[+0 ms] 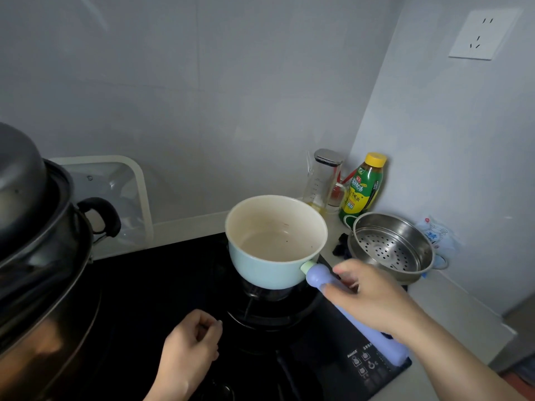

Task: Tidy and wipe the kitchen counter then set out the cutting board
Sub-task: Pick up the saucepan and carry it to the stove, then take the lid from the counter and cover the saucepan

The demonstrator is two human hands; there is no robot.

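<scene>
White socket point(484, 34) sits high on grey wall point(451, 134).

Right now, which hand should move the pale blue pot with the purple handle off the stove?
Right hand: it grips the purple handle of the pale blue pot. Left hand is curled, apart from it.
</scene>
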